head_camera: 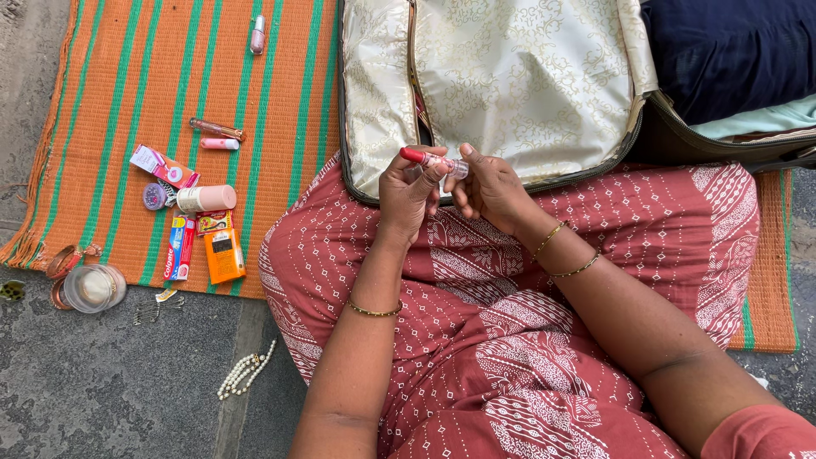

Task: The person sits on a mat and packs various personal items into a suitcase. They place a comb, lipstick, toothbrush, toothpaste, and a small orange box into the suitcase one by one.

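Above the lap, the left hand (410, 194) pinches a small red-tipped lipstick tube (425, 158); just right, the right hand (490, 189) grips its clear base. Well left, small cosmetics (204, 198) lie unpacked on the orange striped mat (280, 102); packing seems barely begun.

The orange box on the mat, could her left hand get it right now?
Probably not at once: the left hand is busy holding the lipstick. The orange box lies uncovered on that side, though.
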